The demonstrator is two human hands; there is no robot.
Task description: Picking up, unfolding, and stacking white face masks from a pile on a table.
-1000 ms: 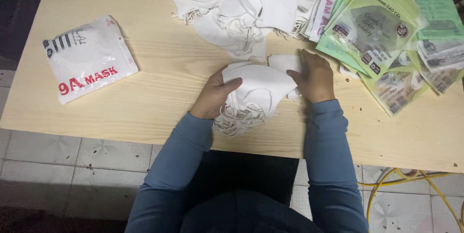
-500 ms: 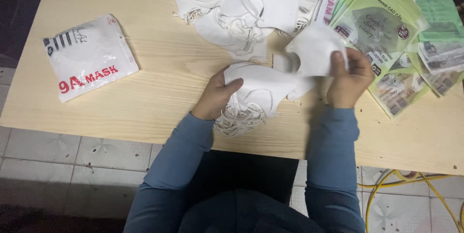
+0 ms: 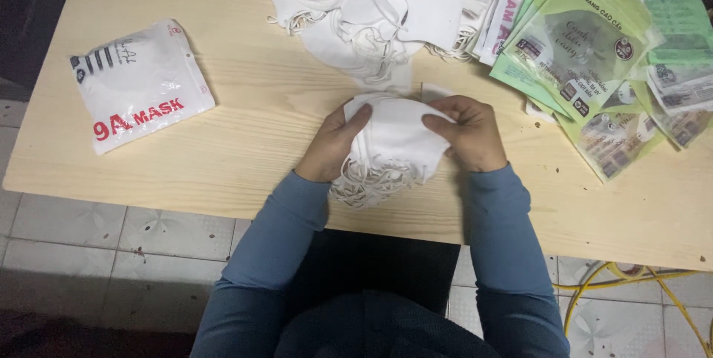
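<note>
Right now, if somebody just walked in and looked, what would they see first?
First, the two hands at the middle of the wooden table: the left hand and right hand both hold a stack of white masks, ear loops dangling at the table's near edge. Behind it lies a big loose heap of white masks. Green packets fan out at the right, and one white packet lies alone at the left.
</note>
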